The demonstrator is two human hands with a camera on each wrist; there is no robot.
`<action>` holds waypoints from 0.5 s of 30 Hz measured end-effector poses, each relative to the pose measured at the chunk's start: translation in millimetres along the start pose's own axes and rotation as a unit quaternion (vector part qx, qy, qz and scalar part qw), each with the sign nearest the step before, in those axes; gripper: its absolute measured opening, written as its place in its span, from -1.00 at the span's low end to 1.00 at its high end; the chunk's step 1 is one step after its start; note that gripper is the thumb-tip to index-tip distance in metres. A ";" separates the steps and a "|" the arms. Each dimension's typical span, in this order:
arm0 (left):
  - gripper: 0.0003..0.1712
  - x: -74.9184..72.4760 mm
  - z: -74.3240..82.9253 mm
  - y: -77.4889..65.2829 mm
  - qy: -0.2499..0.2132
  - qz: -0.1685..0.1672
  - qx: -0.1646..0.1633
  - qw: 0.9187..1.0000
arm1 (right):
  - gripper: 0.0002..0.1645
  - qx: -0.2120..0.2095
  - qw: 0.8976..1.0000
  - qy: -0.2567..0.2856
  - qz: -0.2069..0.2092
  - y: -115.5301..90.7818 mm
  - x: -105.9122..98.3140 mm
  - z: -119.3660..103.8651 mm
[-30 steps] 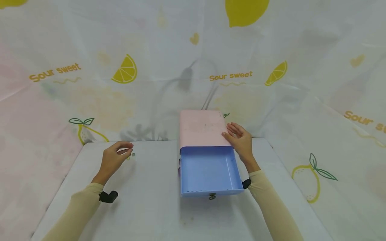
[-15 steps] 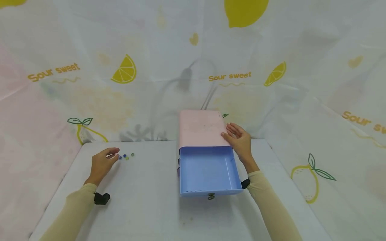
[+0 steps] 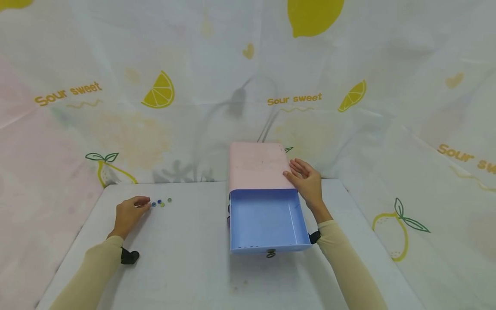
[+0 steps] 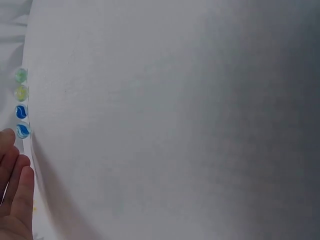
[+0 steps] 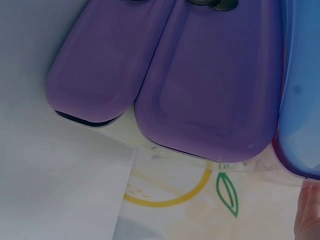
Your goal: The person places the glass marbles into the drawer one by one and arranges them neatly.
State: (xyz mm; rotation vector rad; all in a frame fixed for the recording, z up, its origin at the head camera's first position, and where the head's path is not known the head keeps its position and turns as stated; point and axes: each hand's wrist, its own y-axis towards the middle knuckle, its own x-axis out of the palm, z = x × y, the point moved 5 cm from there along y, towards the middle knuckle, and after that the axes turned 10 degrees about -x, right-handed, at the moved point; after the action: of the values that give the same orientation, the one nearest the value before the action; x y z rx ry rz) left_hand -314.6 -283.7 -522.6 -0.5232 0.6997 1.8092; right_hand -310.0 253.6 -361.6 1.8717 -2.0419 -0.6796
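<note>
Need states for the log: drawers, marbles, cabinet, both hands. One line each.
Blue drawer: pulled open.
Purple drawers: two in the right wrist view, look closed.
Pink cabinet: standing on the white table.
Marbles: four, loose on the table; two blue, one yellowish, one green.
Left hand: fingertips beside the nearest blue marble, contact unclear.
Right hand: resting against the cabinet's right edge.

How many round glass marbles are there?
4: two blue glass marbles by the left hand, a yellow marble and a green marble farther right. More may be hidden.
</note>
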 end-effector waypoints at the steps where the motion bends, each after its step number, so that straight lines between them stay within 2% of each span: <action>1: -0.76 1.0 -0.4 0.0 0.002 0.000 -0.001 1.000 | -0.25 0.000 1.000 0.000 0.000 -0.1 0.0 0.1; 9: -0.71 6.6 0.5 1.3 0.003 -0.012 -0.043 0.999 | -0.27 -0.006 1.000 -0.010 -0.007 0.4 0.5 -1.9; 15: -0.69 11.8 -0.4 2.1 -0.005 -0.031 -0.063 0.997 | -0.27 -0.001 1.000 0.011 -0.005 -0.1 0.2 -1.5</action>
State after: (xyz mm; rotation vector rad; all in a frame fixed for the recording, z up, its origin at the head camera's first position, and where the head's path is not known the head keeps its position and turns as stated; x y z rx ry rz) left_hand -320.4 -276.4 -530.1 -0.6129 0.5583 1.8038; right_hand -309.2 253.1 -360.4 1.8813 -2.0195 -0.6611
